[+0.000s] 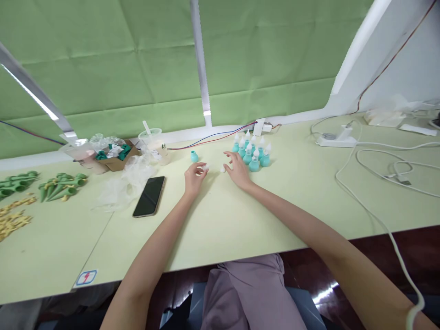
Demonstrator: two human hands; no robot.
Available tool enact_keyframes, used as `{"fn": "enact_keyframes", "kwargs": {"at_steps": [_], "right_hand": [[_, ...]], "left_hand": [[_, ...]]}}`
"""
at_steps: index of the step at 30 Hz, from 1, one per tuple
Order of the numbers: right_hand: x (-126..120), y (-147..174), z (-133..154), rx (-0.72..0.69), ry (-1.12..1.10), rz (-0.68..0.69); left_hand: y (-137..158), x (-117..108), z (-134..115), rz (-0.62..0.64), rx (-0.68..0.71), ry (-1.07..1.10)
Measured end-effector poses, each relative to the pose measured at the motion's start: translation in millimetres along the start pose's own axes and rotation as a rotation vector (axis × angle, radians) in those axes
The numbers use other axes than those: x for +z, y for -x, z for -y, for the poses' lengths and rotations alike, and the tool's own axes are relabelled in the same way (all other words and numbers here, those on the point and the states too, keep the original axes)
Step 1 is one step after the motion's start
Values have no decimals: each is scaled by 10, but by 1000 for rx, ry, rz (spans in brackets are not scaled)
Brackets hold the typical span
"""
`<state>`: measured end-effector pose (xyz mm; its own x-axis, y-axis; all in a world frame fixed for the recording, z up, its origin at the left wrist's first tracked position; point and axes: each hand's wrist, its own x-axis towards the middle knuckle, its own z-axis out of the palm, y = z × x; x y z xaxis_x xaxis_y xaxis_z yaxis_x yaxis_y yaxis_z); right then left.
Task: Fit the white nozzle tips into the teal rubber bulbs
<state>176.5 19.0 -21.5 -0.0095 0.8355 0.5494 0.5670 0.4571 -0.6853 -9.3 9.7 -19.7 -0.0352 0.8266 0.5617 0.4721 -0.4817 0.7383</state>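
A lone teal bulb [194, 156] without a tip stood on the tabletop [240, 220], just beyond and slightly left of the left hand [194, 178]. That hand pinched 1 small white tip [205, 167] between its fingertips. Just to the right, a second white tip [222, 169] lay between the 2 hands, touching or nearly touching the right hand [238, 169], whose fingers were spread and empty. Further right, beside that hand, stood a cluster of capped teal bulbs [252, 153].

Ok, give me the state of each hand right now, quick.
Left hand: fingers pinched on a small white cap.
Right hand: open, fingers spread on the table, holding nothing, beside another white cap.
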Motion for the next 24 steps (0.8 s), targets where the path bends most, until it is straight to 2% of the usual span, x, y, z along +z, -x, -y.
{"fn": "enact_keyframes", "kwargs": {"at_steps": [3,6,8,12,15,21,24], "right_hand": [[75,-32,-141,-60,127,121],[128,-57,-225,-40,15,212],[137,-64,-225,26,-137,204],[114,-50,-138,215,-496,141],[88,-32,-81,284,-666,120],[55,-17,-57,322,-782,133],[30,-19,-31,348,-792,147]], "left_hand": [[-27,-6,77,56,-167,78],[-31,17,102,97,-233,128],[-27,36,96,138,-247,145],[-13,57,52,194,-245,167],[5,64,1,225,-238,182],[52,86,-90,250,-173,224],[75,84,-109,237,-78,162]]}}
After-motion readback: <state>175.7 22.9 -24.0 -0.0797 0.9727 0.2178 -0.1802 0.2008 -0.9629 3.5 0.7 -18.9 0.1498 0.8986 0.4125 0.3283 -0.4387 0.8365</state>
